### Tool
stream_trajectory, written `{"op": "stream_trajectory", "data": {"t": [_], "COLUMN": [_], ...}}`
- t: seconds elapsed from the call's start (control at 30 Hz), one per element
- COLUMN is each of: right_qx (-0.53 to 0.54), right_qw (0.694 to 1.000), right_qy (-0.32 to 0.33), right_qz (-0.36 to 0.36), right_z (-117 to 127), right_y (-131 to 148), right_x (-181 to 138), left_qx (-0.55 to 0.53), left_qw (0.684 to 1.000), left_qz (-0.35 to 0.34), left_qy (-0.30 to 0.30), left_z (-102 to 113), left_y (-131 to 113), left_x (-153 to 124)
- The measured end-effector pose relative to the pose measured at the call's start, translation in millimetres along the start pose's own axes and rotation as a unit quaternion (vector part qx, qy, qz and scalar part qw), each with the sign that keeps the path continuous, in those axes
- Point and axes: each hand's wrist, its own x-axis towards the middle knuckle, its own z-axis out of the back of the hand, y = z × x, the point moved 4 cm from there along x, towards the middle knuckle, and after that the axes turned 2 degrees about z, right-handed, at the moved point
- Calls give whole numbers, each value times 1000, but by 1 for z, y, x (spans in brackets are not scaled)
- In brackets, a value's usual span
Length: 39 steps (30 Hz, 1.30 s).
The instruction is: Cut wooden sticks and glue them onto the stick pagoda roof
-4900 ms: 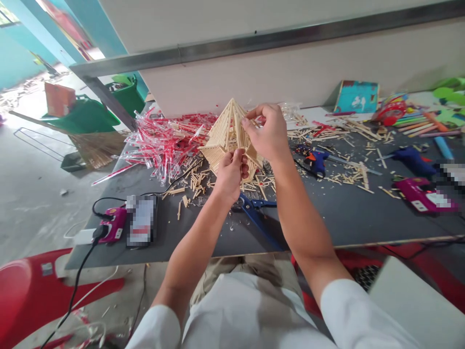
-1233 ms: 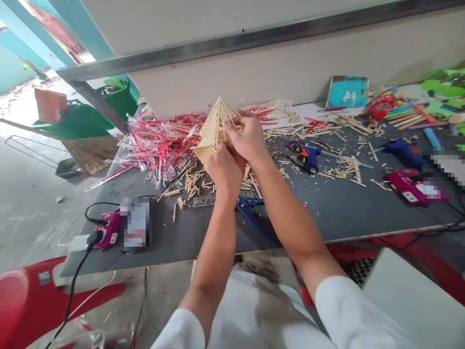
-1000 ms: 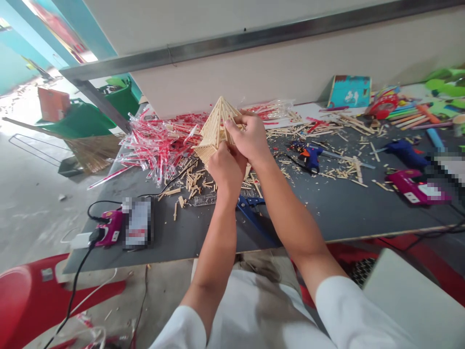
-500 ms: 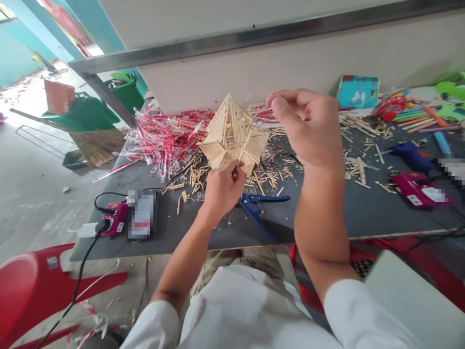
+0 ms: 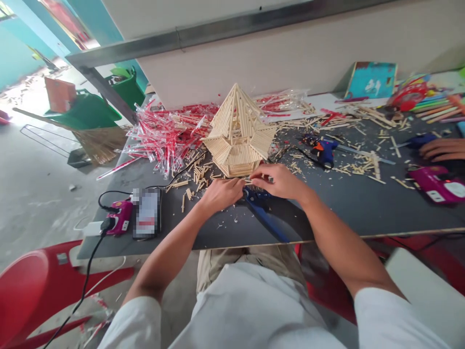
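A pointed tower model [image 5: 238,133] built of pale wooden sticks stands upright on the dark table [image 5: 348,208], among loose stick offcuts. My left hand [image 5: 221,192] rests on the table just in front of its base with the fingers curled together. My right hand [image 5: 279,180] lies beside it, fingertips pinched towards the left hand at the model's front edge. Whatever the fingers hold is too small to make out. A blue-handled cutter [image 5: 262,211] lies under and just behind both hands.
A heap of red-and-clear wrappers [image 5: 167,135] lies left of the model. Glue guns [image 5: 324,148] and a pink tool [image 5: 441,184] lie to the right, where another person's hand [image 5: 441,149] rests. A phone [image 5: 147,219] and a pink charger [image 5: 119,223] sit at the left edge.
The model was held up in my left hand while my right hand hovered open above it. Now it stands on the table and both hands have dropped to its front base.
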Motion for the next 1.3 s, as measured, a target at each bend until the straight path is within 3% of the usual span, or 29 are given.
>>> {"op": "stream_trajectory", "data": {"t": [0.1, 0.23, 0.37, 0.93, 1.3], "right_qx": [-58, -79, -56, -94, -125], "right_qw": [996, 996, 998, 995, 991], "right_qy": [61, 31, -2, 4, 14], "right_qz": [16, 13, 13, 36, 45], "right_z": [-26, -41, -40, -40, -40], "right_y": [-6, -9, -9, -15, -8], "right_x": [6, 9, 9, 7, 6], "left_qx": [7, 23, 47, -2, -79], "left_qw": [1000, 999, 998, 995, 988], "left_qz": [15, 35, 48, 89, 135], "left_qy": [1, 0, -12, 40, 15], "left_z": [-6, -8, -7, -19, -17], "left_y": [2, 5, 4, 1, 3], "left_x": [0, -3, 0, 7, -1]}}
